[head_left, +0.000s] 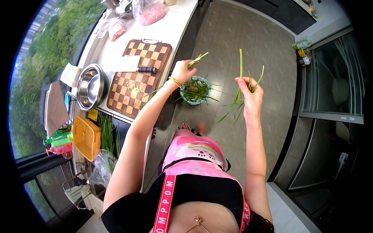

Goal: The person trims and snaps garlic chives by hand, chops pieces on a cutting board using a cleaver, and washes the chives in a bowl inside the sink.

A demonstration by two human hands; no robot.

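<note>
My left hand [182,73] is closed around a few thin green chives [201,56], their tips poking out past the fingers. More long leaves trail from that hand back over the cutting board's edge. In my right hand [252,97], held out over the floor, several longer chives [240,64] are pinched between thumb and fingers, with limp leaf ends hanging below. Between and below the two hands, a light-blue bin [183,96] stands on the floor, heaped with green leaf scraps [195,90].
On the counter lies a checkered cutting board [126,99] with a cleaver [130,63] and chopped pale bits [134,86]. A steel bowl [89,87], an orange basket [86,138] and a bunch of chives [107,130] sit nearer me. Bagged meat [152,14] lies farther off.
</note>
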